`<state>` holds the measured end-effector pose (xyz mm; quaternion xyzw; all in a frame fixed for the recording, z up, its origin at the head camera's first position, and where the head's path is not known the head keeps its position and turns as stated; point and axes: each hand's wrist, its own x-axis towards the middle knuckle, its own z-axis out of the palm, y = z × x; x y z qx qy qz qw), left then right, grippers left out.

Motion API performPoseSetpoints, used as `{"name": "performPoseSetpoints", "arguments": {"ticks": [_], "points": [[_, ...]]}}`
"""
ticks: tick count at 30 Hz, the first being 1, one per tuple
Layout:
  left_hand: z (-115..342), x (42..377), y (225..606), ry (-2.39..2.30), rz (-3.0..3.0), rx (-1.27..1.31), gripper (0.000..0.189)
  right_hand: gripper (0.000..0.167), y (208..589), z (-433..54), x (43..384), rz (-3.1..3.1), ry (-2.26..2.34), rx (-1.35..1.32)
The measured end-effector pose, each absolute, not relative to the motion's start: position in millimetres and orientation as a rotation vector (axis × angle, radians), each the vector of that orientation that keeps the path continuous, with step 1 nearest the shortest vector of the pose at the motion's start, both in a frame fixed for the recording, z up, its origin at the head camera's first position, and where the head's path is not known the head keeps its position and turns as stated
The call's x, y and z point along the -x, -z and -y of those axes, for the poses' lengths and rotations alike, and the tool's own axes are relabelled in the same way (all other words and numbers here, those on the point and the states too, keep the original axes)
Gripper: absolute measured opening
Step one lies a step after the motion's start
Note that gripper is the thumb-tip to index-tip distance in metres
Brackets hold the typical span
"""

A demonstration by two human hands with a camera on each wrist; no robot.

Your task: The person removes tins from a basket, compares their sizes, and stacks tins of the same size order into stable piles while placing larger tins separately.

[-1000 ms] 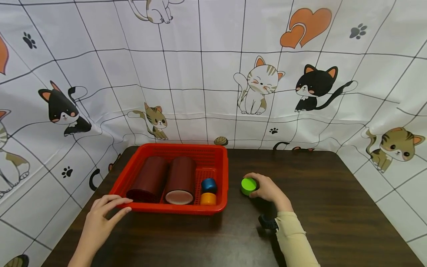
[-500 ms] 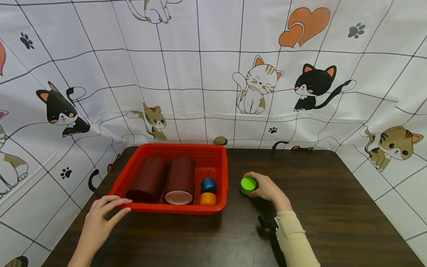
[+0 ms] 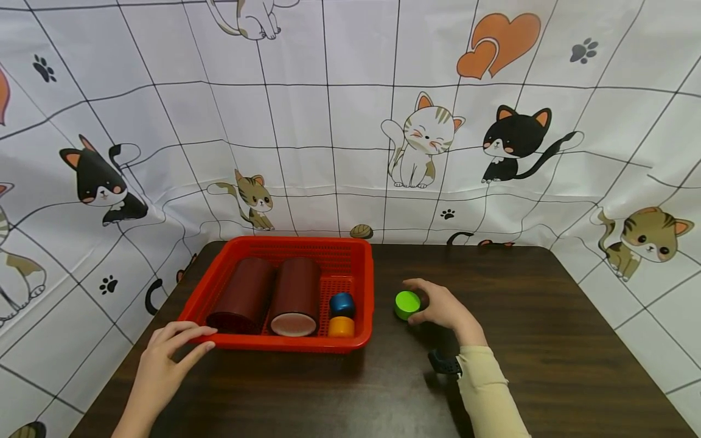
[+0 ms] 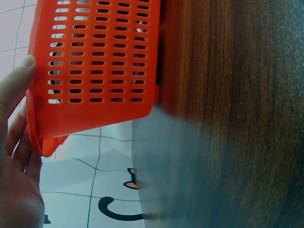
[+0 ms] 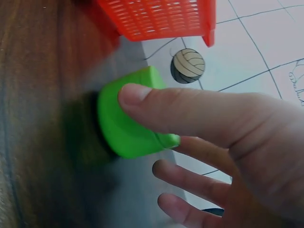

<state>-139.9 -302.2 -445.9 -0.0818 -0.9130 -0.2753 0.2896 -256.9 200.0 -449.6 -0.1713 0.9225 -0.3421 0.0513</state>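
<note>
My left hand (image 3: 164, 362) grips the near left corner of a red plastic basket (image 3: 290, 344), fingers over the rim; in the left wrist view the thumb (image 4: 21, 78) lies against the rim. Right of the basket, a short bright green cylinder (image 3: 407, 305) rests on the dark wooden table. My right hand (image 3: 443, 310) is around its right side, fingers spread; a gap shows between index finger and cylinder in the head view. The right wrist view has the thumb overlapping the green cylinder (image 5: 126, 126), the other fingers loosely bent behind.
Inside the basket lie two large dark brown cylinders (image 3: 246, 292), a small blue round piece (image 3: 342, 304) and a small orange piece (image 3: 341, 327). A white cat-print sheet (image 3: 350, 121) hangs behind and beside the table (image 3: 306, 395). A black strap (image 3: 443, 363) is at my right wrist.
My right hand's fingers have parted from the green cylinder and the hand has shifted slightly right. The cylinder has stayed in place, and my left hand remains at the basket corner.
</note>
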Motion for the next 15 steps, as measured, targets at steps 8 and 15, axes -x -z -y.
{"name": "performPoseSetpoints", "arguments": {"ticks": [8, 15], "points": [[303.5, 141.0, 447.7, 0.755, 2.404, 0.239, 0.035, 0.078, 434.8, -207.3, 257.4, -2.835, 1.05, 0.508], [302.6, 140.7, 447.5, 0.752, 2.408, 0.23, 0.034, 0.069, 421.7, -207.0, 257.7, -2.886, 1.068, 0.557]]}}
